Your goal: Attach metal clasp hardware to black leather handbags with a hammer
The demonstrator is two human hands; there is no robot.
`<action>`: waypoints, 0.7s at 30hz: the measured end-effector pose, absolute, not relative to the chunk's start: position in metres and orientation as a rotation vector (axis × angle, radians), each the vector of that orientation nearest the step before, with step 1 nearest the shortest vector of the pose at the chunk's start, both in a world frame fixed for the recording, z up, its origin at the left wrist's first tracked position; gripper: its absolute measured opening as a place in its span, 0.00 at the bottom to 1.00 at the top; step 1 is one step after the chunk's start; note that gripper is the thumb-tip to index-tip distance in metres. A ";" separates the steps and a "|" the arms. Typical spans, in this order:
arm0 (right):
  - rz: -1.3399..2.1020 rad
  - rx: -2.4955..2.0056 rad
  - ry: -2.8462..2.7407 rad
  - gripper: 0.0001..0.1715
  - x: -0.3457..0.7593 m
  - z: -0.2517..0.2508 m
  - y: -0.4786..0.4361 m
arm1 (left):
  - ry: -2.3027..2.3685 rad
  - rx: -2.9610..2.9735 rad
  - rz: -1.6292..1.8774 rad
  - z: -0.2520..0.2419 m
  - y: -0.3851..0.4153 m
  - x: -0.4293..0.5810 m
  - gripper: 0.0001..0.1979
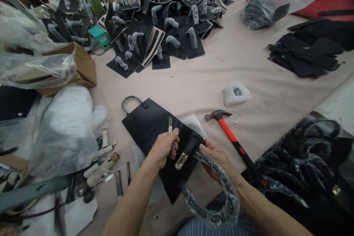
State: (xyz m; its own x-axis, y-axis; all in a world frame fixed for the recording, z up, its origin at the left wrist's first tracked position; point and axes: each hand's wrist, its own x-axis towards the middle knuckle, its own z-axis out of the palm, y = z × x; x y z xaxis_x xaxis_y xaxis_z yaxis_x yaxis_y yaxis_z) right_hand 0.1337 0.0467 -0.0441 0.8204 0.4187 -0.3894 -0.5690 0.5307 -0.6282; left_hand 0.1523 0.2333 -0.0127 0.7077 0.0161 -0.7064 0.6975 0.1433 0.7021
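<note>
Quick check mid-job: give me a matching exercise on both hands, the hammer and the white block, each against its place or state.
Things:
1. left hand
2. right hand
3. hammer
4. white block

Place or state:
A. on the table, beyond the hammer's head
B. closed on a thin metal tool
C. lying right of the black panel, no hand on it
D. holding the plastic-wrapped handle

Pairs: 1-B, 2-D, 3-C, 4-A.
</note>
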 end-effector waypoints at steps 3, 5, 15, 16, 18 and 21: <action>0.602 -0.842 0.254 0.15 0.132 -0.046 0.039 | 0.686 1.226 -0.494 -0.010 0.237 0.150 0.22; 0.611 -0.856 0.272 0.19 0.131 -0.049 0.035 | 0.700 1.163 -0.469 -0.008 0.240 0.147 0.19; 0.639 -0.893 0.359 0.14 0.129 -0.048 0.035 | 0.765 1.118 -0.368 -0.012 0.249 0.132 0.13; 0.664 -0.893 0.349 0.14 0.128 -0.046 0.035 | 0.770 1.118 -0.364 -0.013 0.249 0.131 0.13; 0.708 -0.901 0.315 0.14 0.127 -0.043 0.033 | 0.764 1.121 -0.360 -0.015 0.248 0.131 0.13; 0.693 -0.929 0.267 0.12 0.126 -0.045 0.028 | 0.738 1.121 -0.356 -0.019 0.249 0.130 0.13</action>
State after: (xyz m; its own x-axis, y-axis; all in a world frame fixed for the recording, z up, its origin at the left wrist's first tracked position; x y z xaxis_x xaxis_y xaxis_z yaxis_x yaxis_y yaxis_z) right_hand 0.1256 0.0284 -0.0451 0.7553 0.4309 -0.4937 -0.6507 0.4040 -0.6430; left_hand 0.1300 0.2489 -0.0187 0.7151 0.0993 -0.6919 0.6031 0.4127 0.6826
